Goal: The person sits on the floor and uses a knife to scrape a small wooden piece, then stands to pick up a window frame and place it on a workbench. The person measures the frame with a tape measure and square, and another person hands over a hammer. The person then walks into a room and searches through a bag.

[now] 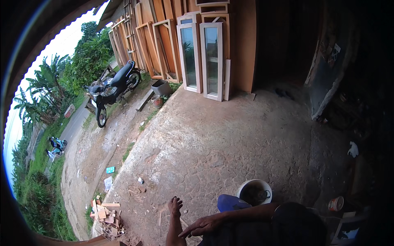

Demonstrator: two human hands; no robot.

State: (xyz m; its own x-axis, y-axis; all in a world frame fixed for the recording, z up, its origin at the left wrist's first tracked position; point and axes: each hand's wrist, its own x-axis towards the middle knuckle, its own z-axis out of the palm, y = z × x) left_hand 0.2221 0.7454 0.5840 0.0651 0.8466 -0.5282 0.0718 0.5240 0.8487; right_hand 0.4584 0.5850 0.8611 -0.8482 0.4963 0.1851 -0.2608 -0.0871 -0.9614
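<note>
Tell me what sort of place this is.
Most likely the entrance or yard of a small woodworking shop: tall glazed frames and wooden frames and panels lean upright, and a pile of wood offcuts lies on the ground.

The cracked concrete floor (197, 141) carries a white bucket (245, 189), heaped wood offcuts (108, 219) and a thin wood strip (160, 218).

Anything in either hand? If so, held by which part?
No held object shows. The left hand is raised, fingers loosely curled, with nothing visible in it; the right hand extends toward the left forearm, its palm side hidden.
</note>
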